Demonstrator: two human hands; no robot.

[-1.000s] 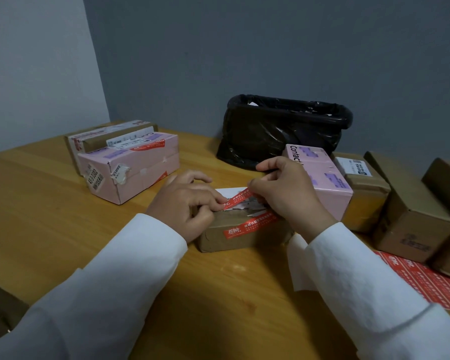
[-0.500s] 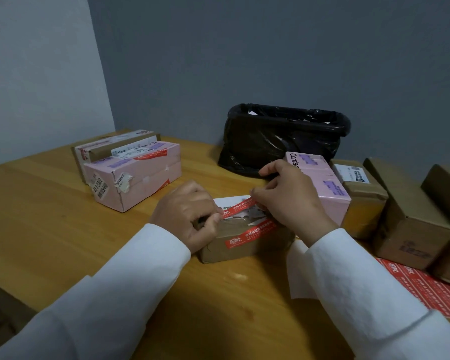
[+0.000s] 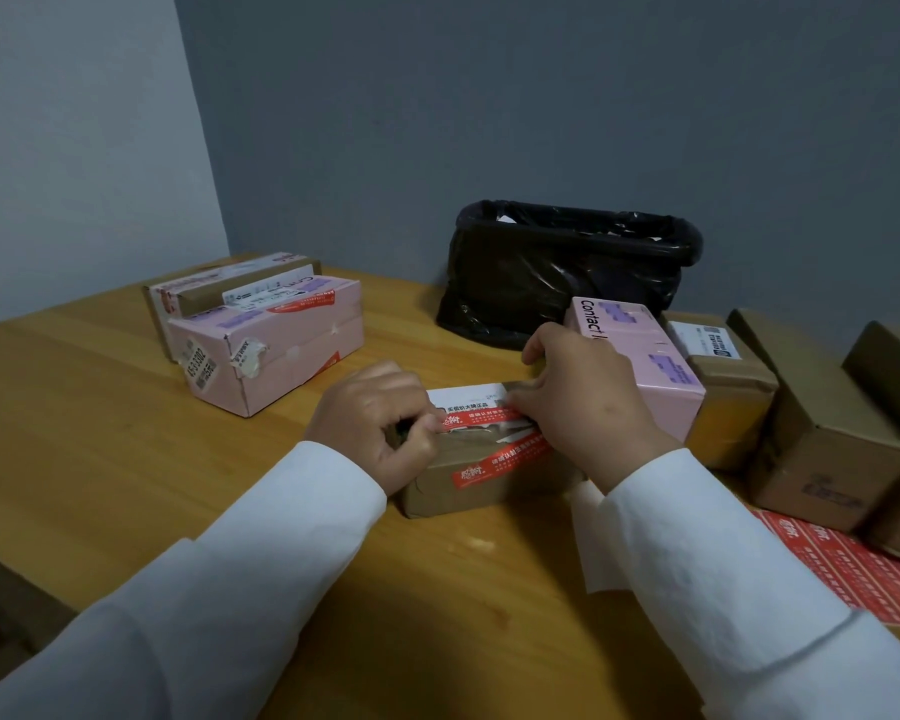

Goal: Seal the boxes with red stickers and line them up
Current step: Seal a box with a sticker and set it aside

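A small brown cardboard box (image 3: 468,491) lies on the wooden table (image 3: 100,423) in front of me. One red sticker (image 3: 500,462) runs across its front top edge. A second red sticker (image 3: 481,417) stretches over the torn top, by a white label (image 3: 466,396). My left hand (image 3: 372,426) pinches the left end of this second sticker. My right hand (image 3: 583,402) holds down its right end at the box's right side; its fingertips are hidden.
Two stickered boxes, a pink box (image 3: 271,345) and a brown box (image 3: 198,298), stand at back left. A black-lined bin (image 3: 567,267) sits behind. At right stand another pink box (image 3: 645,356) and several brown boxes (image 3: 822,449). A red sticker sheet (image 3: 863,574) and white backing paper (image 3: 598,553) lie at right.
Both hands have brought the second red sticker down flatter over the box top. The camera view shifted a little; the box stayed in place.
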